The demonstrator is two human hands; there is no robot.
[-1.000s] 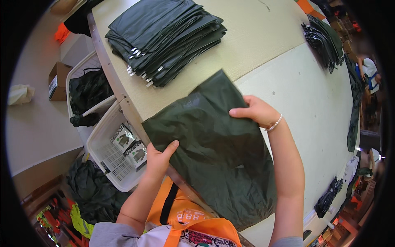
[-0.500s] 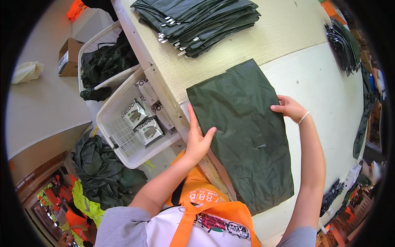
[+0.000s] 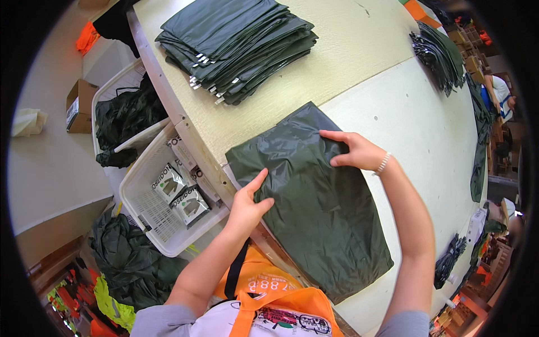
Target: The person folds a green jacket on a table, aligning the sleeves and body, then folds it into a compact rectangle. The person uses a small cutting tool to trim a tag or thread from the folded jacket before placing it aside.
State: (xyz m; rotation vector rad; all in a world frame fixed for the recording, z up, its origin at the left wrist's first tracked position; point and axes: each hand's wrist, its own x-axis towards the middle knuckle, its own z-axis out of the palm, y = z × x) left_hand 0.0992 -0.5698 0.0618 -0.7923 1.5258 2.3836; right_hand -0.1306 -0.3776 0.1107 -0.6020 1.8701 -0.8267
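Note:
A folded dark green garment [image 3: 314,213] of thin, shiny fabric lies flat before me on the table, its surface wrinkled near the upper part. My left hand [image 3: 250,205] rests against its left edge, open, with thumb and forefinger spread over the fabric. On the upper right part of the garment lies my right hand [image 3: 356,153], also open, thumb and forefinger apart on the cloth; its other fingers are partly hidden. Farther off on the table sits a stack of similar folded dark green garments [image 3: 236,45] with small white tags along one side.
Left of the table stand a white basket [image 3: 160,238] holding several packaged items and another white basket [image 3: 101,92] of dark fabric. A dark green heap [image 3: 132,258] lies below them. More dark garments [image 3: 438,59] sit at the table's far right. A cardboard box [image 3: 81,106] stands far left.
Both hands have shifted on the garment: my right hand has moved from its right edge inward onto the upper part. The garment's upper part has become more wrinkled. The view has shifted too.

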